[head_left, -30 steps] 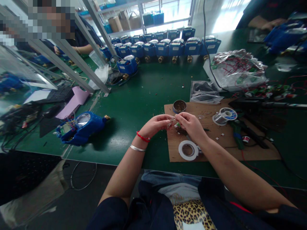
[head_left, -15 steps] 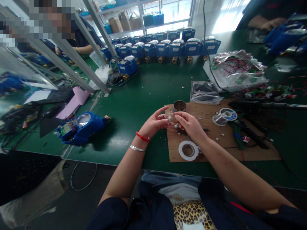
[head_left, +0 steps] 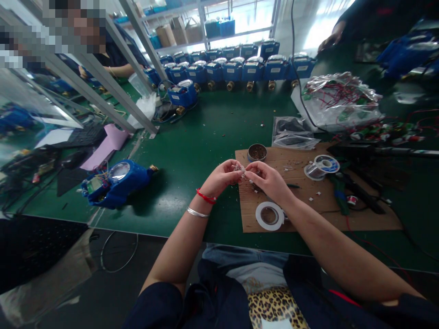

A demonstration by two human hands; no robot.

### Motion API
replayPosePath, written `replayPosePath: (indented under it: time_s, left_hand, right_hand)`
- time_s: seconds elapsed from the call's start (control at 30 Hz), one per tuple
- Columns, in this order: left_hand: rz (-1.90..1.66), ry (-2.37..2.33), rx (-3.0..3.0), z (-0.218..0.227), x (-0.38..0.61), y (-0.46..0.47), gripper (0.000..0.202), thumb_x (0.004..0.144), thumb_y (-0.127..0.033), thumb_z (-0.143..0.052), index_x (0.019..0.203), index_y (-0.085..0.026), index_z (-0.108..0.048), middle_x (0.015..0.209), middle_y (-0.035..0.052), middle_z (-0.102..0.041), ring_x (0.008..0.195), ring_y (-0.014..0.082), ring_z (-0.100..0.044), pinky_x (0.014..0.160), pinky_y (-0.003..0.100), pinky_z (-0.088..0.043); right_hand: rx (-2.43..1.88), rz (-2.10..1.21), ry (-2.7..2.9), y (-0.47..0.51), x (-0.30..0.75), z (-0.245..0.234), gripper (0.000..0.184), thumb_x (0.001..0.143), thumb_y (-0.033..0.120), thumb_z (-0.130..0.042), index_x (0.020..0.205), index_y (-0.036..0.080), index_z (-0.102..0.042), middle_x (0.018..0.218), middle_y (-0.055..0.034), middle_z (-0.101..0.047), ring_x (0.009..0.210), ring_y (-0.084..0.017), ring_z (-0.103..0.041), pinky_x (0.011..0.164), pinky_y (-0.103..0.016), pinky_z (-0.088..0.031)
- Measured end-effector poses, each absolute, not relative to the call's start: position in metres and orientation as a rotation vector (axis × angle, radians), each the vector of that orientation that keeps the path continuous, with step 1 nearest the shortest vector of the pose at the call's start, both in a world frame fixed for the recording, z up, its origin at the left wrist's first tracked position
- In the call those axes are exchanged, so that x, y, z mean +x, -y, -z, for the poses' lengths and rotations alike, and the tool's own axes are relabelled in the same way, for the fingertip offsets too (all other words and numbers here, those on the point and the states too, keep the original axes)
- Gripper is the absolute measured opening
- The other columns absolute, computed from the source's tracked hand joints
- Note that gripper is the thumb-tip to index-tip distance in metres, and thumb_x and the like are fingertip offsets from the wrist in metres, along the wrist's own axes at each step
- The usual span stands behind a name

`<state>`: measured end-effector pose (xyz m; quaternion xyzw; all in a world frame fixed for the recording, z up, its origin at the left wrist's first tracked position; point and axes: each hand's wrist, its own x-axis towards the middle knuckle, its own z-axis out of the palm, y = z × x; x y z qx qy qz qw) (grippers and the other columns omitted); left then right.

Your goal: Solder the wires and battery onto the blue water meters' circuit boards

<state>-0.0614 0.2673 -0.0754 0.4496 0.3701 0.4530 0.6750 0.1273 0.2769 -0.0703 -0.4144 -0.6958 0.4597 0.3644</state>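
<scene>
Between my fingertips is a small clear, crinkled piece that looks like plastic; its exact kind cannot be made out. My left hand pinches it from the left, thumb and fingers closed. From the right, my right hand grips it too, with thumb against index finger. Both hands are raised over the left edge of a cardboard sheet. Just beyond them stands a small round tin with brown contents. A roll of white tape lies nearer me, below my right hand.
A solder spool and green-handled pliers lie on the cardboard's right. One blue meter sits at left; several blue meters line the back. A plastic bag of red wires is at back right. Other people work nearby.
The fingers of my left hand have curled in, and both hands have closed together around the clear piece. At the upper right, another person's hand has moved left, away from a blue meter.
</scene>
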Motion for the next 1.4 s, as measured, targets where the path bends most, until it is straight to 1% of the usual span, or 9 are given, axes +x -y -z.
replayPosePath:
  time_s: [0.2,0.4,0.5,0.6,0.7,0.87,1.03,1.23,1.4]
  left_hand:
    - [-0.995,-0.839,0.982,0.0751,-0.0618,-0.2675,0.029,0.076,-0.028,-0.075,0.094,-0.014,-0.057,0.086,0.001,-0.059,0.068,0.008,-0.06,0.064,0.02,-0.047]
    - [-0.983,-0.841,0.967,0.0768,-0.0624,-0.2675,0.037,0.075,-0.027,-0.076,0.105,-0.015,-0.058,0.087,0.0022,-0.062,0.071,0.009,-0.061,0.066,0.021,-0.049]
    - [-0.982,-0.833,0.962,0.0781,-0.0621,-0.2677,0.033,0.075,-0.027,-0.076,0.099,-0.014,-0.057,0.083,0.0012,-0.061,0.069,0.009,-0.062,0.067,0.021,-0.049]
    - [-0.966,-0.839,0.963,0.0785,-0.0619,-0.2676,0.031,0.075,-0.027,-0.076,0.094,-0.013,-0.056,0.082,0.0011,-0.061,0.069,0.0095,-0.063,0.068,0.022,-0.05]
    - [-0.947,-0.845,0.953,0.0774,-0.0619,-0.2672,0.032,0.074,-0.027,-0.077,0.094,-0.013,-0.055,0.084,0.0018,-0.062,0.07,0.0104,-0.064,0.071,0.025,-0.052]
    - [-0.958,-0.862,0.932,0.0742,-0.0618,-0.2667,0.031,0.074,-0.027,-0.076,0.089,-0.013,-0.053,0.084,0.0018,-0.062,0.073,0.0121,-0.066,0.068,0.024,-0.051]
    - [-0.949,-0.862,0.939,0.0722,-0.0615,-0.2662,0.029,0.075,-0.027,-0.075,0.087,-0.013,-0.052,0.08,0.0015,-0.062,0.071,0.012,-0.066,0.068,0.024,-0.051]
    - [-0.925,-0.865,0.94,0.0702,-0.0614,-0.2649,0.031,0.074,-0.028,-0.076,0.084,-0.013,-0.051,0.076,0.0009,-0.062,0.067,0.0116,-0.065,0.066,0.025,-0.052]
    - [-0.907,-0.876,0.952,0.0699,-0.0616,-0.2649,0.033,0.074,-0.031,-0.076,0.086,-0.013,-0.052,0.076,0.0009,-0.062,0.065,0.0109,-0.064,0.063,0.023,-0.05]
  right_hand:
    - [-1.032,-1.155,1.822,-0.279,0.1274,0.0746,0.02,0.086,0.039,-0.06,0.086,0.019,-0.061,0.077,0.0007,-0.06,0.07,-0.012,-0.053,0.066,-0.025,-0.041]
    - [-1.037,-1.12,1.785,-0.2752,0.1278,0.0713,0.021,0.088,0.037,-0.057,0.098,0.02,-0.062,0.077,0.0013,-0.058,0.065,-0.011,-0.05,0.062,-0.025,-0.04]
    - [-1.004,-1.116,1.824,-0.2734,0.1271,0.07,0.022,0.087,0.038,-0.059,0.1,0.02,-0.062,0.074,0.0022,-0.055,0.06,-0.01,-0.047,0.056,-0.024,-0.038]
    - [-0.993,-1.074,1.851,-0.2726,0.1264,0.0705,0.02,0.085,0.036,-0.062,0.096,0.021,-0.062,0.07,0.0033,-0.053,0.056,-0.009,-0.044,0.054,-0.024,-0.037]
    - [-0.993,-1.02,1.85,-0.2721,0.1265,0.0711,0.016,0.085,0.034,-0.062,0.092,0.02,-0.062,0.071,0.0026,-0.055,0.058,-0.01,-0.046,0.055,-0.024,-0.038]
    - [-1.01,-1.025,1.826,-0.2724,0.1269,0.0691,0.015,0.085,0.034,-0.061,0.089,0.019,-0.06,0.08,-0.0001,-0.061,0.064,-0.011,-0.051,0.058,-0.024,-0.04]
    - [-1.033,-1.041,1.794,-0.2749,0.1278,0.0685,0.014,0.086,0.033,-0.06,0.087,0.019,-0.06,0.08,0.0005,-0.059,0.065,-0.01,-0.05,0.061,-0.024,-0.04]
    - [-1.013,-1.118,1.766,-0.2762,0.1297,0.0693,0.016,0.088,0.034,-0.058,0.094,0.02,-0.063,0.075,0.0023,-0.056,0.059,-0.009,-0.047,0.059,-0.024,-0.038]
    - [-0.996,-1.157,1.773,-0.2764,0.1294,0.0692,0.019,0.088,0.036,-0.057,0.095,0.02,-0.064,0.076,0.0018,-0.056,0.06,-0.01,-0.047,0.059,-0.024,-0.038]
